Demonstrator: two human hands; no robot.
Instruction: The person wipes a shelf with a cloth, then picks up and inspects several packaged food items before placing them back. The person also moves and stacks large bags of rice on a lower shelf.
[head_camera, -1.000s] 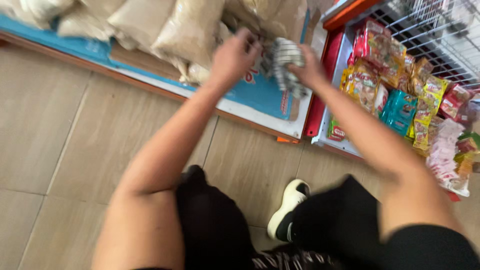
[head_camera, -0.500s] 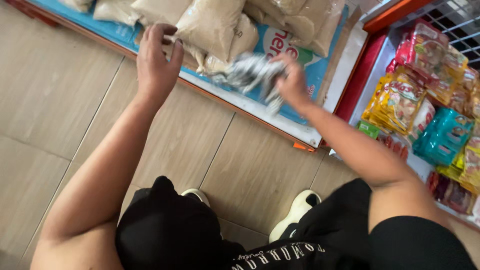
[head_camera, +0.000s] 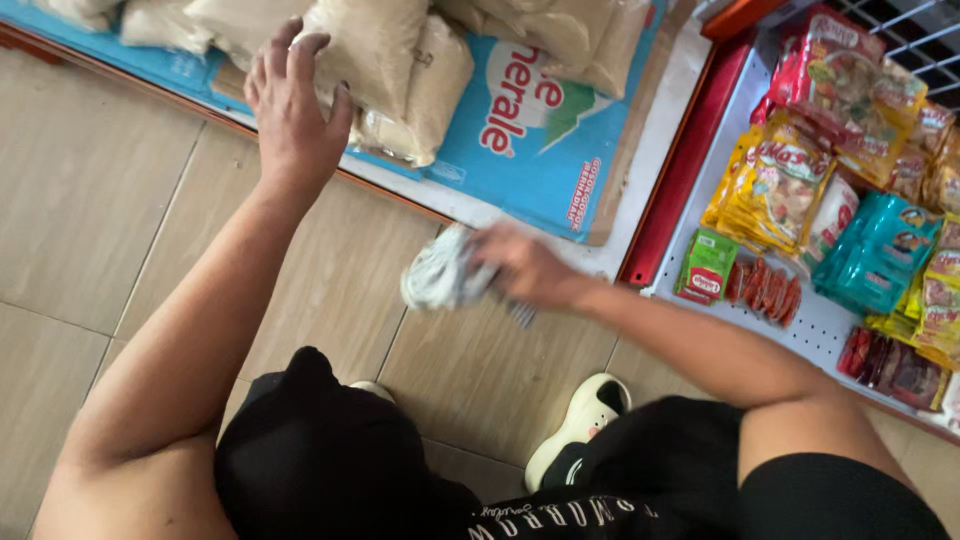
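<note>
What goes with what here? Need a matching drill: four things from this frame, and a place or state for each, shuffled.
Things:
1. left hand
2. right hand
3. yellow snack packs
4. white shoe

Places or states:
A. on the tiled floor, bottom centre
B. resting on a beige sack
C. on the white shelf at right
D. gripping a grey-white cloth, blurred

Pairs: 1-B, 2-D, 3-C, 4-A
</note>
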